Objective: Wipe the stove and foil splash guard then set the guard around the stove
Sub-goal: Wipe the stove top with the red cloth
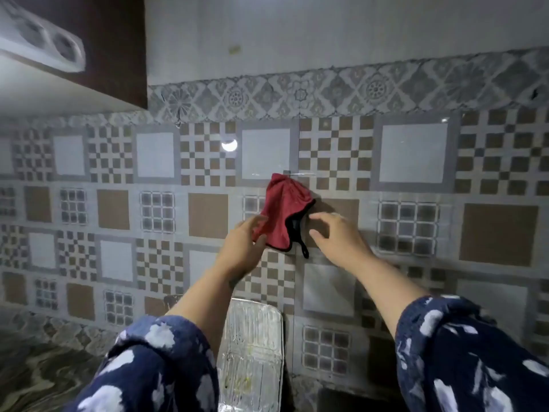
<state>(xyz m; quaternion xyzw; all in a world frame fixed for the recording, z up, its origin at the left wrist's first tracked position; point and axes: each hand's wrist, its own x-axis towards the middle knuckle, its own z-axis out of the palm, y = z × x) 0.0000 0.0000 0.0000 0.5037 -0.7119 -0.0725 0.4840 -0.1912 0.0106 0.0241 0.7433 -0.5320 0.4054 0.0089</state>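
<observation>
Red cloth point(282, 212) hangs lengthwise down the tiled wall point(416, 227) from a hook, directly ahead of both hands. Left hand point(246, 248), loosely open, touches its lower left edge; right hand point(335, 236), open and empty, is just beside it. Foil splash guard point(252, 352) stands against the wall below.
</observation>
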